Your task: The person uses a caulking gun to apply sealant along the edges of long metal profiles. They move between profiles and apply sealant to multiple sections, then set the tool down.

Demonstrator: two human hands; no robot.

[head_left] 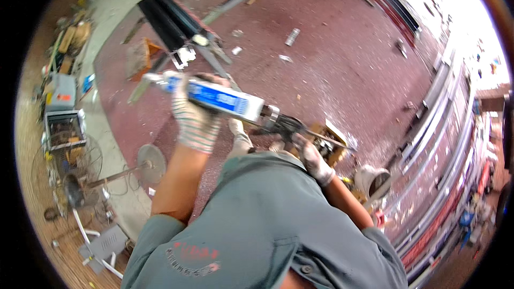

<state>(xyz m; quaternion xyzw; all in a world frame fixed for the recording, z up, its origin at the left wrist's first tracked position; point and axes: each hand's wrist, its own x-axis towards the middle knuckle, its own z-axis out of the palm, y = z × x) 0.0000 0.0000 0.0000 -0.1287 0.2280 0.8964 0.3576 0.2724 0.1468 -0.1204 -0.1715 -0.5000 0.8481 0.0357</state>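
Observation:
A caulking gun [289,126] loaded with a white and blue sealant tube [222,99] lies slantwise across my front, its nozzle end pointing to the upper left. My left hand [194,120], in a striped white work glove, is wrapped round the tube near its front; motion blurs the fingers a little. At the handle end, my gloved right hand [316,163] grips the gun, with the rod sticking out to the right beyond it. Part of the right hand's grip is hidden. Farther off, beyond my left hand, dark metal profiles [168,18] rest on a support.
An open box [331,142] of small parts and a white bucket [372,179] are close on my right. Long metal profiles [428,123] line the right side. At left stand a fan [77,187] and a crate [65,128]. Scraps litter the red floor [332,59].

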